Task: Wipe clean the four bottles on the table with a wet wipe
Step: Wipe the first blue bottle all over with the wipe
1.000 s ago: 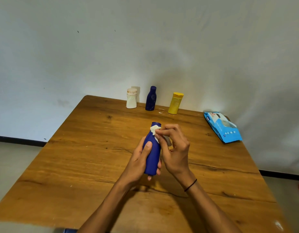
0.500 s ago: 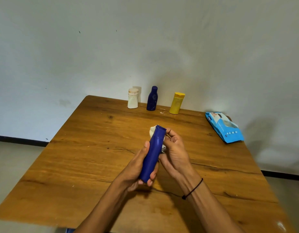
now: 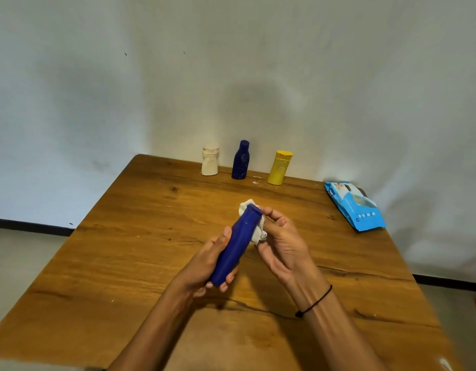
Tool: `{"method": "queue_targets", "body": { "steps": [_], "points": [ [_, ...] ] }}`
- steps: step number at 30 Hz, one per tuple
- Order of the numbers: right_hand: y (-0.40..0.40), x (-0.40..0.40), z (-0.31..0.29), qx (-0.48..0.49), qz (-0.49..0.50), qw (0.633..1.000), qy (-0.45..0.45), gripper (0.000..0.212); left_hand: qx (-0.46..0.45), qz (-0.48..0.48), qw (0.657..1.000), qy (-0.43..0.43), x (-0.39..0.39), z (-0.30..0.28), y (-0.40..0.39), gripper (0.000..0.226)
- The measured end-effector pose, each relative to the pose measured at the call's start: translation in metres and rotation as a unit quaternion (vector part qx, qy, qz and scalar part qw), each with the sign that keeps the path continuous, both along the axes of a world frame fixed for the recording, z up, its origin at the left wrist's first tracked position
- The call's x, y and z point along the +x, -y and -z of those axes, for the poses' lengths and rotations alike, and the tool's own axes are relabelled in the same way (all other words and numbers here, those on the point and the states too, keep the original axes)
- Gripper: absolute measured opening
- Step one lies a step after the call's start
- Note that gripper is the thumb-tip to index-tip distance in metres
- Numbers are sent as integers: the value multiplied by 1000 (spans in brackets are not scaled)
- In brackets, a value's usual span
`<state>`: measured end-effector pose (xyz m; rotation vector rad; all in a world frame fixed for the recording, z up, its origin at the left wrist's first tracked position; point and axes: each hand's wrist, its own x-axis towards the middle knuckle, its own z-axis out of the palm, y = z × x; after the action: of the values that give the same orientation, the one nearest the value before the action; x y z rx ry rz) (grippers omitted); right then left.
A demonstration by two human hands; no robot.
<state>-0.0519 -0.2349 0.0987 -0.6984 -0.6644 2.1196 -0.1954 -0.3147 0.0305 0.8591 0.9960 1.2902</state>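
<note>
My left hand (image 3: 210,261) grips a tall blue bottle (image 3: 235,245) by its lower half, tilted with the cap pointing away and to the right, above the wooden table (image 3: 124,250). My right hand (image 3: 282,242) holds a crumpled white wet wipe (image 3: 258,231) against the bottle's neck, behind and to the right of it. Part of the wipe shows past the cap. Three more bottles stand in a row at the table's far edge: a white one (image 3: 210,164), a small dark blue one (image 3: 240,164) and a yellow one (image 3: 279,167).
A blue pack of wet wipes (image 3: 354,208) lies near the table's right edge. A pale wall rises right behind the far edge. Grey floor shows on the left and right of the table.
The blue bottle has gone from nearly upright to tilted away. My right hand has turned palm-up and moved the wipe from the front of the neck to behind it.
</note>
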Motion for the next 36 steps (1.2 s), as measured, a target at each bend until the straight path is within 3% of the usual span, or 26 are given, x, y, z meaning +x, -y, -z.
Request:
{"method": "queue_targets", "body": {
  "steps": [5,8,10,12,14,15,18,19,21,25,30,33,36],
  "points": [
    [22,-5,10,48,136,988,64,15,128,-112,967,-190,-7,2,-3,47],
    [31,-4,3,92,178,979,43,16,151,-113,947,-261,-13,8,-1,30],
    [31,-2,-1,177,197,962,72,18,152,-100,941,-286,-15,9,-2,30],
    [30,1,-3,315,206,917,132,19,152,-94,937,-299,-17,10,-3,33],
    [27,8,-3,442,210,850,195,21,157,-92,932,-315,-19,10,-3,34],
    [25,13,-3,508,201,805,233,22,158,-93,927,-326,-21,10,-3,33],
    [18,24,-2,671,161,623,367,27,166,-100,906,-377,-25,11,-1,29],
    [15,26,-3,684,154,591,398,27,176,-102,895,-398,-26,12,-1,28],
    [10,29,-6,682,155,568,434,24,190,-111,877,-428,-24,15,-2,28],
    [10,34,-2,711,161,523,441,22,171,-154,884,-408,-23,18,-4,32],
    [12,40,2,773,135,429,447,30,174,-135,863,-455,-26,19,-2,39],
    [11,39,0,776,128,414,458,26,179,-127,835,-505,-26,20,-2,43],
    [11,38,-1,765,122,442,453,26,177,-130,829,-515,-25,22,-1,42]
  ]
}}
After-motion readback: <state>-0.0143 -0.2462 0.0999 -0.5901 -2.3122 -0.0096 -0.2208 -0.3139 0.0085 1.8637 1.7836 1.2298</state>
